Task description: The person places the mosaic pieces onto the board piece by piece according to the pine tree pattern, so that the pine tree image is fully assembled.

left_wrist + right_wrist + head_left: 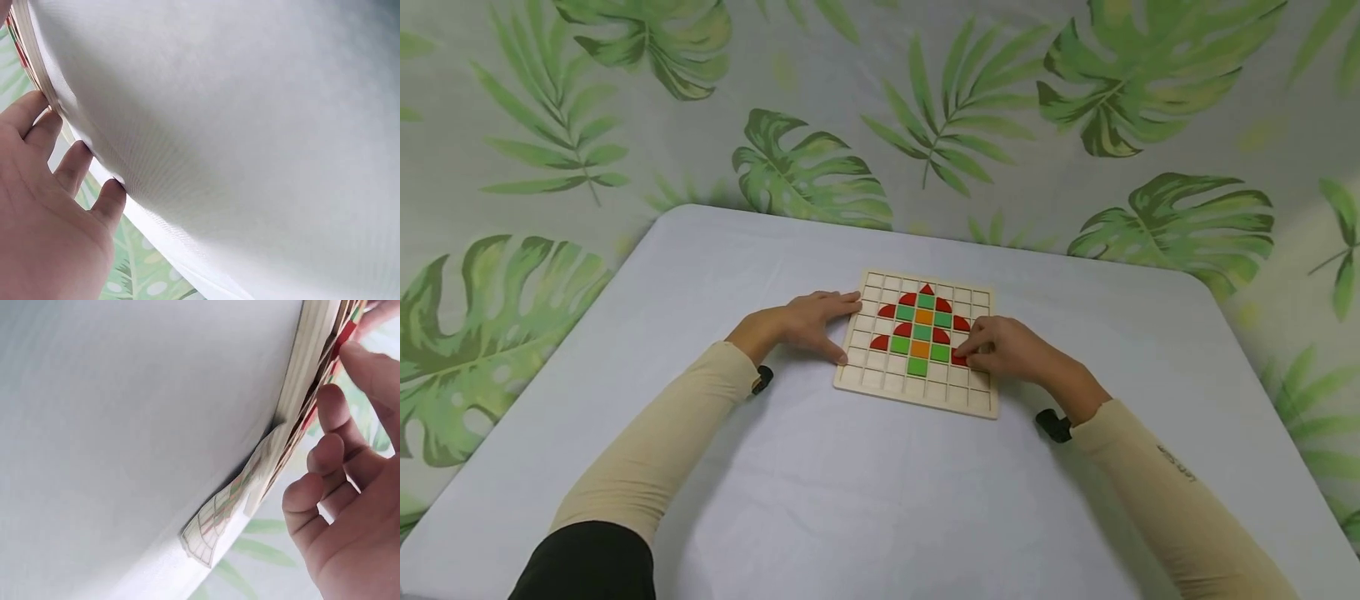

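A square wooden grid board lies on the table with red, green and orange tiles set in a tree-like pattern. My left hand rests at the board's left edge, thumb and fingers spread and extended. In the left wrist view, its fingertips are right at the wooden rim. Over the board's right side, my right hand pinches a dark red tile in a cell beside a green tile. From the right wrist view, the thumb is against this red tile, close over the grid.
A white cloth covers the table, whose far edge meets a leaf-print backdrop. In the right wrist view, a thin sheet printed with a grid and coloured shapes juts out beside the board's edge.
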Demonstrator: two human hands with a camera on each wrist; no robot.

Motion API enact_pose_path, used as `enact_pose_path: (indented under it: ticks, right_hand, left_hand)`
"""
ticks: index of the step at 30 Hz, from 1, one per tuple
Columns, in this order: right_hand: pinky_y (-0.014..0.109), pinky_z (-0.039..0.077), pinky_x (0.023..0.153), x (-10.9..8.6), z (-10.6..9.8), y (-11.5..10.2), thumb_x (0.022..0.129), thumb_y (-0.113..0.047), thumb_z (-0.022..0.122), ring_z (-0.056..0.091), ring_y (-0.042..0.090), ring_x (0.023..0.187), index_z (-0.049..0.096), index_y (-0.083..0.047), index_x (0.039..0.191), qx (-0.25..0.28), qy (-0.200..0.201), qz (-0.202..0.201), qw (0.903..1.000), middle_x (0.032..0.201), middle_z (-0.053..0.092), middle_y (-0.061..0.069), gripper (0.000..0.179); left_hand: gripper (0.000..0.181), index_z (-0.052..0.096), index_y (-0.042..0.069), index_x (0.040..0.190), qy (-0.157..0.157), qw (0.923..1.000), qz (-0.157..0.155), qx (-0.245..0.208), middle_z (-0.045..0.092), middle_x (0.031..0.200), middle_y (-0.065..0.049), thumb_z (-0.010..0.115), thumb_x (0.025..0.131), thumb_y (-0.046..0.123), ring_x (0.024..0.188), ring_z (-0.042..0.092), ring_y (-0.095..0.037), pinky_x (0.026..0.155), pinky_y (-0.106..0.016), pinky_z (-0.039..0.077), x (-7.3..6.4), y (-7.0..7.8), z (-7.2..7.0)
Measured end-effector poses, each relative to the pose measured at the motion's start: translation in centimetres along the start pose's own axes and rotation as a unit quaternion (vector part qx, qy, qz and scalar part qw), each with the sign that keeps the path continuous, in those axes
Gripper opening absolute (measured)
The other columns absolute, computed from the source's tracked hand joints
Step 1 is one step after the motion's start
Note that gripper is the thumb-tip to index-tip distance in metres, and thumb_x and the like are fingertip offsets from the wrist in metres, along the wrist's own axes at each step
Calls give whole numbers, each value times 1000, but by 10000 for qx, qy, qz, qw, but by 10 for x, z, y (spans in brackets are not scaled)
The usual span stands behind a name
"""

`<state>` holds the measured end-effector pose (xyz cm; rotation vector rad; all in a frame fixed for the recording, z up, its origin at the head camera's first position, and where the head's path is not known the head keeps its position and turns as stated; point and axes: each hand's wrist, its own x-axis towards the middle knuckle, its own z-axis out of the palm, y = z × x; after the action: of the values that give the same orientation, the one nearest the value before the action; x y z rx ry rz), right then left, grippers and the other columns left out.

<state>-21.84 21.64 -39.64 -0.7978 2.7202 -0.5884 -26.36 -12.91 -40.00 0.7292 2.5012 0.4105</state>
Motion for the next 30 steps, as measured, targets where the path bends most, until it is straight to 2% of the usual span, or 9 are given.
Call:
enact_pose_path:
  ticks: [7, 11, 15, 23, 30]
  right_hand:
    - [26, 39, 68, -2, -3, 0, 84, -17, 79, 49, 18, 79, 81, -15, 98, -89, 210, -241, 9994, 87, 64, -1, 14]
    - [28, 42, 70, 0, -3, -3, 84, -18, 78, 52, 18, 80, 81, -15, 94, -326, 351, -281, 9985, 89, 67, 0, 10]
    - [30, 45, 74, 2, -2, -9, 85, -20, 77, 56, 19, 84, 81, -16, 93, -450, 407, -107, 9981, 93, 69, 2, 10]
    - [31, 44, 75, -1, 1, -9, 89, -17, 72, 54, 20, 89, 80, -15, 99, -88, 313, 310, 9990, 100, 68, 5, 13]
    - [29, 43, 68, -22, -19, 6, 94, -13, 63, 51, 18, 80, 78, -13, 106, 74, 501, 611, 9968, 97, 66, 5, 19]
  left_hand:
    - [97, 24, 22, 159, 65, 10000, 45, 19, 12, 170, 5, 77, 81, 46, 157, 10, -31, 125, -56, 16, -1, 3, -4]
    - [97, 24, 23, 159, 94, 9999, 14, 68, 11, 170, 5, 77, 81, 47, 157, 10, -31, 124, -56, 16, -1, 3, -5]
    - [97, 24, 23, 159, 60, 10000, -34, 59, 11, 170, 5, 77, 81, 46, 157, 10, -31, 124, -56, 17, -1, 2, -6]
    - [97, 24, 23, 159, 0, 10000, -60, -63, 11, 170, 5, 77, 81, 45, 157, 10, -31, 124, -57, 16, 0, 0, -2]
    - [98, 23, 25, 159, -61, 9999, -97, -65, 10, 170, 7, 78, 81, 46, 157, 8, -31, 124, -58, 15, 1, 3, 0]
